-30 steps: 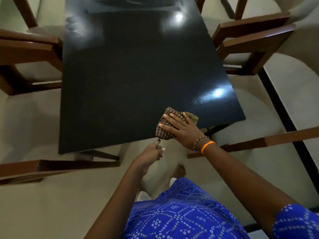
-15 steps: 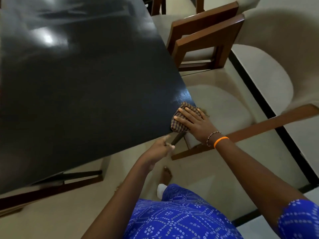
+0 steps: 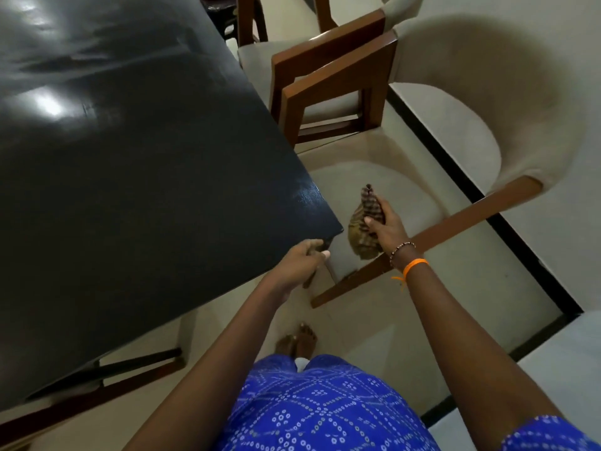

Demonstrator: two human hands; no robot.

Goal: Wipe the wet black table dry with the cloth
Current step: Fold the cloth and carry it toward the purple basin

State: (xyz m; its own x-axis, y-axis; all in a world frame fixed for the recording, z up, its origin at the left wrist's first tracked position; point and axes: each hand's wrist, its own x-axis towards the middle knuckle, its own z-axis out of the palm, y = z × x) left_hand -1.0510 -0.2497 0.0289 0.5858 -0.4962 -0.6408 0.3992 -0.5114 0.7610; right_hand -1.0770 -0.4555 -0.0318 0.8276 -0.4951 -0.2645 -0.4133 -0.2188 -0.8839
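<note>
The black table (image 3: pixel 136 177) fills the left of the head view, its near right corner just left of my hands. My right hand (image 3: pixel 385 231) grips the bunched checked brown cloth (image 3: pixel 363 222) in the air, off the table and to the right of the corner, over a chair seat. My left hand (image 3: pixel 300 262) is at the table's near edge beside the corner, fingers curled under or against the edge; what it holds is not clear.
A cream cushioned chair with a wooden frame (image 3: pixel 455 219) stands right of the corner, under the cloth. Two more wooden chairs (image 3: pixel 335 83) stand along the table's right side. My bare foot (image 3: pixel 297 341) is on the beige floor below.
My right hand slid the cloth rightward along the near edge to the corner, then lifted it off the table, bunched in its grip. The left hand followed along the edge to the corner.
</note>
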